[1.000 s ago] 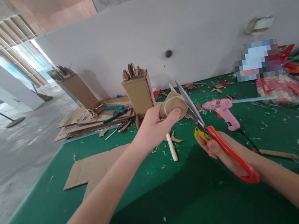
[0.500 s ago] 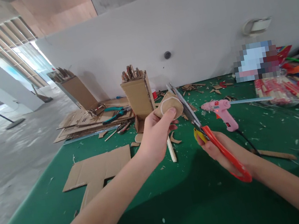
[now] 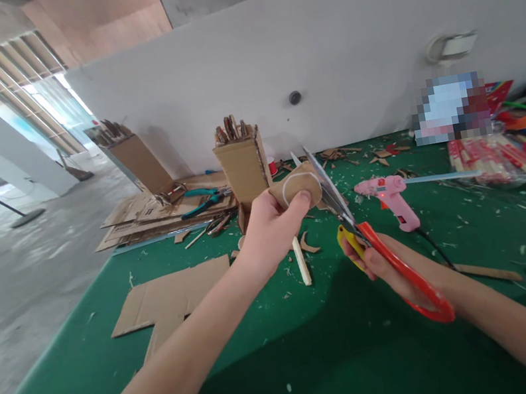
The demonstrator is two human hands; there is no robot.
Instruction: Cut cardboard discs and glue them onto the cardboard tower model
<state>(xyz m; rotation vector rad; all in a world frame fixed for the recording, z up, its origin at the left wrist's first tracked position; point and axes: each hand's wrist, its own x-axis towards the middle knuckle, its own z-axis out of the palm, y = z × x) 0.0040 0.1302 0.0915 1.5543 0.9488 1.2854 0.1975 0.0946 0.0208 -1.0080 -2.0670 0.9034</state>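
Scissors: opened wider than half a second ago, gripped in my right hand. Cardboard piece: pinched under the thumb of my left hand.

Green tabletop — cardboard sheet, 1 pink glue gun, pale stick

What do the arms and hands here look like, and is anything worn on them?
Each grip is simply a bare human hand: left hand and right hand, with no gloves, rings or watches visible, though some fingers are partly hidden. The left forearm and right forearm show no sleeves, cables or markings.
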